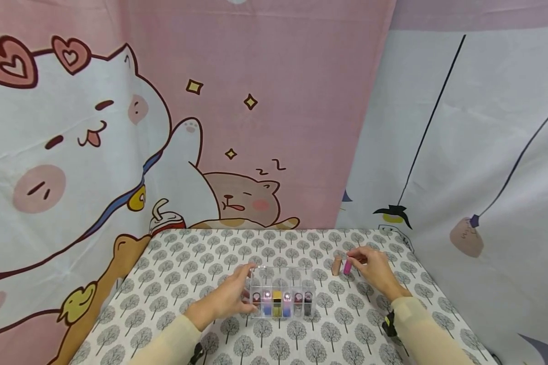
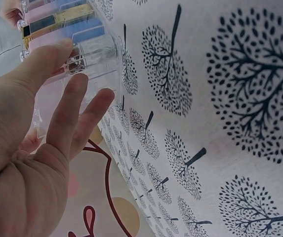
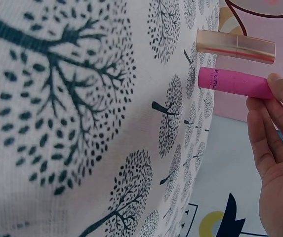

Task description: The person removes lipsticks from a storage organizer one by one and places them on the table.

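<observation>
My left hand holds the left end of a clear plastic lipstick organizer, thumb at the front and fingers toward the back. Several small tubes with red, pink, gold, blue and dark parts stand in its front row; the compartments behind look vacant. Over on the right, my right hand pinches the top of a bright pink lipstick tube between thumb and fingers. The tube is upright, its base at or very near the cloth. Just left of it stands a gold lipstick tube, apart from the fingers.
A white cloth printed with grey trees covers the table. Behind it hangs a pink curtain with cartoon cats, and a pale curtain hangs along the right side.
</observation>
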Motion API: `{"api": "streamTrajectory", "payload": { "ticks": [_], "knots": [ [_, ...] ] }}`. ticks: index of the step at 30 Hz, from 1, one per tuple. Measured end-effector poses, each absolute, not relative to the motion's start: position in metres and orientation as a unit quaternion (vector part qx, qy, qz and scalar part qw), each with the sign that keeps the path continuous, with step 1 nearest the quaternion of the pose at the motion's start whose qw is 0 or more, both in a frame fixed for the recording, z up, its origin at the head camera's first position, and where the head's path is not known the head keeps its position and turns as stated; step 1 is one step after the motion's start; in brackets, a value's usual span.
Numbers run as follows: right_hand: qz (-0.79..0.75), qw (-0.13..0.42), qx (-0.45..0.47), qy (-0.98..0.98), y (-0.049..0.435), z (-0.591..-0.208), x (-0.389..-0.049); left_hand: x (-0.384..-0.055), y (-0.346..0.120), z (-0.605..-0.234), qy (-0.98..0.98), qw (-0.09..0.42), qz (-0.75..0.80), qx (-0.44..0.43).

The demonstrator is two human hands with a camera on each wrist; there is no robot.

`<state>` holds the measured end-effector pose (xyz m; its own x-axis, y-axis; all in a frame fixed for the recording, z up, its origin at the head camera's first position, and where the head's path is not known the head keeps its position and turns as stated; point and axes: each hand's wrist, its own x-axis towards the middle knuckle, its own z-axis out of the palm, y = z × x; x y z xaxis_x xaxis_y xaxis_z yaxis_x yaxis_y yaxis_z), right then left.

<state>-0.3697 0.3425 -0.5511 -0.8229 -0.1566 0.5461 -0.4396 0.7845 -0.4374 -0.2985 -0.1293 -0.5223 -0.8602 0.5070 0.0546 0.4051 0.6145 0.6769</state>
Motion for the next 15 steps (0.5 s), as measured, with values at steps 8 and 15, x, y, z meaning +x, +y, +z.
{"api": "streamTrajectory", "payload": {
  "ticks": [8, 15],
  "knots": [
    [0.286, 0.246, 0.159, -0.912, 0.3412, -0.5541, -0.372, -0.2986, -0.1282, -0.5221, 0.894, 0.073, 0.36, 0.255],
    [0.287, 0.25, 0.166, -0.91, 0.3398, -0.5529, -0.3719, -0.2987, -0.1286, -0.521, 0.897, 0.071, 0.354, 0.254]
  ]
}}
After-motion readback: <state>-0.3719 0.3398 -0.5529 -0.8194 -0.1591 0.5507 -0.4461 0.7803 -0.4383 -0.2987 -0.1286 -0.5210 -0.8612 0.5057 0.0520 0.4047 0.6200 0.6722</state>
